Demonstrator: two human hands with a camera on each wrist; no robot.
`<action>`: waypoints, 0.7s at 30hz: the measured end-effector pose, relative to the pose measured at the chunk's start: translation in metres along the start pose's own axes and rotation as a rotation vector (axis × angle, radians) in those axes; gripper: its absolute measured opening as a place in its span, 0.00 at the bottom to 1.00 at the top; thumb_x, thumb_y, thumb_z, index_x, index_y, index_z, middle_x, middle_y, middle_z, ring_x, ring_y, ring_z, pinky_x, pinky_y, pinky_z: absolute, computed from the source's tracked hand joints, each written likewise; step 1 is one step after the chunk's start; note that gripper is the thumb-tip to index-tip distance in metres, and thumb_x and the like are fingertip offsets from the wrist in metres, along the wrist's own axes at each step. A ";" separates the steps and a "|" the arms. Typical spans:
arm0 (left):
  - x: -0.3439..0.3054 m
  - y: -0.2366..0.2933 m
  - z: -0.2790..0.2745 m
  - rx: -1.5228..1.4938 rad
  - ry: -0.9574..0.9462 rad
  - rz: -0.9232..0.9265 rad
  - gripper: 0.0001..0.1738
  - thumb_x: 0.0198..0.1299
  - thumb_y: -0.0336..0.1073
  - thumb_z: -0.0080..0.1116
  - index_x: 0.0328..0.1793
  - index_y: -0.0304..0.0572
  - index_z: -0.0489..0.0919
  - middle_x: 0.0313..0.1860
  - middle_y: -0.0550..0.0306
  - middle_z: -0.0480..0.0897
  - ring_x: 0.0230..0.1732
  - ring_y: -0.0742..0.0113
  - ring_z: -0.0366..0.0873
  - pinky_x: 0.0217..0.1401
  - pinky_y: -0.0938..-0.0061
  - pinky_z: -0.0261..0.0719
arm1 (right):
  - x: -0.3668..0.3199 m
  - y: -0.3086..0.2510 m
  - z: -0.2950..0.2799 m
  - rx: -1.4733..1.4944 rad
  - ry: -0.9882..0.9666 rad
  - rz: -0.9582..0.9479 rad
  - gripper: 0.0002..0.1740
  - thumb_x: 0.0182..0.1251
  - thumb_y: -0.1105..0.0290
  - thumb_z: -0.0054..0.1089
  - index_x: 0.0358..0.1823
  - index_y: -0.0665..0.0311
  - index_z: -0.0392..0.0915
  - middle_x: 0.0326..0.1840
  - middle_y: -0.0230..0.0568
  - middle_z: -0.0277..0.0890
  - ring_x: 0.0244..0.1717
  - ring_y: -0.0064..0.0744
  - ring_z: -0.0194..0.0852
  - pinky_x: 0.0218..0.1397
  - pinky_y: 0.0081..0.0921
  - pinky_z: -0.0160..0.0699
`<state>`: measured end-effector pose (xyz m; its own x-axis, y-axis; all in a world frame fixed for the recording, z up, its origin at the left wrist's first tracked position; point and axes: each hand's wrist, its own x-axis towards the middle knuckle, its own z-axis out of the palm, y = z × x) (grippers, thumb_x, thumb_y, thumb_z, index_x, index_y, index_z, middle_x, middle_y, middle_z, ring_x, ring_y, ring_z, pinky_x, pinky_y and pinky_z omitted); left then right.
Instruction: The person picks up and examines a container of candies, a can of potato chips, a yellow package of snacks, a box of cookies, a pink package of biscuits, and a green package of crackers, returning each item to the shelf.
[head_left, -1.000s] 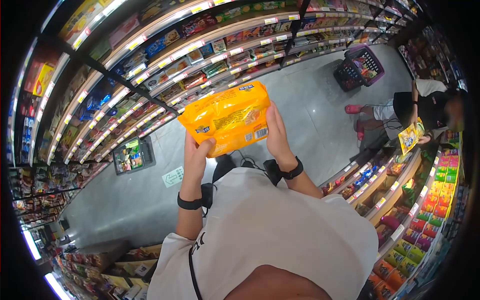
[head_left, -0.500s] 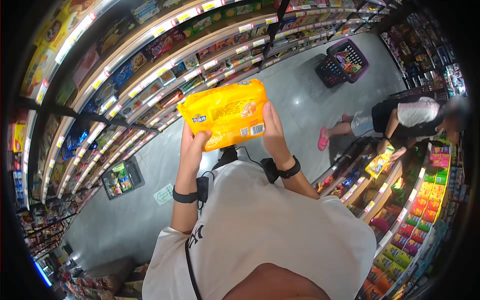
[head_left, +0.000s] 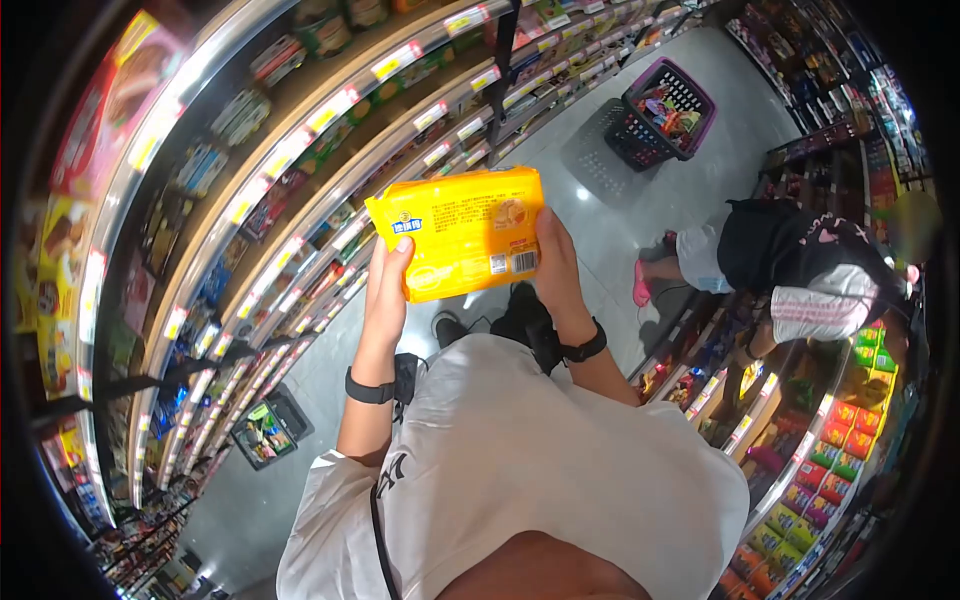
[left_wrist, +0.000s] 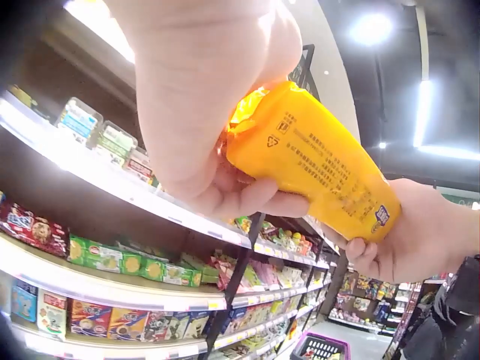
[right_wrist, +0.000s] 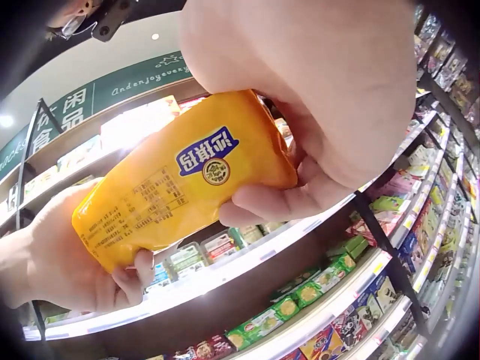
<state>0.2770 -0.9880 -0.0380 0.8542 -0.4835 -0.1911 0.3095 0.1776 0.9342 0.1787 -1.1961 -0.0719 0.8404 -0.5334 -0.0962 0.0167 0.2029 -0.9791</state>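
Observation:
In front of the chest, a yellow-orange sachima packet is held up between both hands. Small print, a food picture and a barcode show on the face turned to the head camera. My left hand grips its left end, thumb on the printed face. The right hand holds the opposite end. Fingers curled beneath the packet show in the left wrist view. From the right wrist, a blue label with Chinese characters stands out on the packet's side.
Long shelves of packaged snacks run along the left. A black-and-purple basket holding goods stands on the floor ahead, another basket at lower left. To the right, a person leans over low shelves of colourful packs.
The packet has tipped so its printed face is flatter to the head camera; both hands keep hold. The view has shifted closer to the left shelves. The other person has bent toward the right-hand shelves.

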 end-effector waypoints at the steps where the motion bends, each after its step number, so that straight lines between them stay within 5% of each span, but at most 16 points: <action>1: 0.013 -0.004 0.009 0.008 0.002 -0.013 0.28 0.79 0.49 0.53 0.76 0.38 0.71 0.67 0.54 0.79 0.68 0.66 0.75 0.73 0.71 0.69 | 0.013 -0.001 -0.009 0.010 0.000 0.003 0.34 0.88 0.41 0.41 0.64 0.68 0.76 0.54 0.34 0.81 0.51 0.18 0.78 0.55 0.17 0.76; 8: 0.091 -0.020 0.097 -0.001 0.177 0.086 0.26 0.80 0.47 0.53 0.73 0.36 0.72 0.64 0.54 0.81 0.65 0.67 0.77 0.70 0.72 0.72 | 0.127 -0.018 -0.071 0.008 -0.016 0.029 0.26 0.88 0.49 0.45 0.49 0.68 0.79 0.41 0.37 0.81 0.42 0.22 0.76 0.50 0.24 0.75; 11: 0.112 -0.026 0.129 0.033 0.225 0.115 0.30 0.80 0.52 0.52 0.75 0.37 0.71 0.66 0.55 0.80 0.65 0.66 0.78 0.70 0.71 0.72 | 0.168 -0.032 -0.106 -0.107 -0.157 0.040 0.26 0.90 0.51 0.42 0.60 0.69 0.78 0.49 0.35 0.82 0.47 0.20 0.78 0.52 0.20 0.76; 15: 0.126 -0.017 0.163 0.052 0.273 0.106 0.31 0.80 0.51 0.52 0.77 0.36 0.69 0.67 0.55 0.79 0.66 0.66 0.77 0.71 0.70 0.72 | 0.195 -0.046 -0.122 -0.074 -0.187 0.037 0.25 0.90 0.52 0.42 0.55 0.67 0.79 0.46 0.32 0.81 0.45 0.19 0.76 0.52 0.21 0.76; 21: 0.129 -0.039 0.163 0.054 0.376 0.197 0.24 0.79 0.39 0.56 0.75 0.36 0.70 0.63 0.54 0.82 0.62 0.67 0.79 0.68 0.70 0.76 | 0.204 -0.005 -0.111 0.119 -0.174 0.119 0.23 0.89 0.51 0.44 0.59 0.65 0.77 0.53 0.40 0.81 0.52 0.28 0.78 0.58 0.27 0.76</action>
<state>0.3074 -1.1969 -0.0505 0.9908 -0.0967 -0.0947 0.1114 0.1857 0.9763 0.2899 -1.3974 -0.1066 0.9207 -0.3526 -0.1675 -0.0330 0.3572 -0.9334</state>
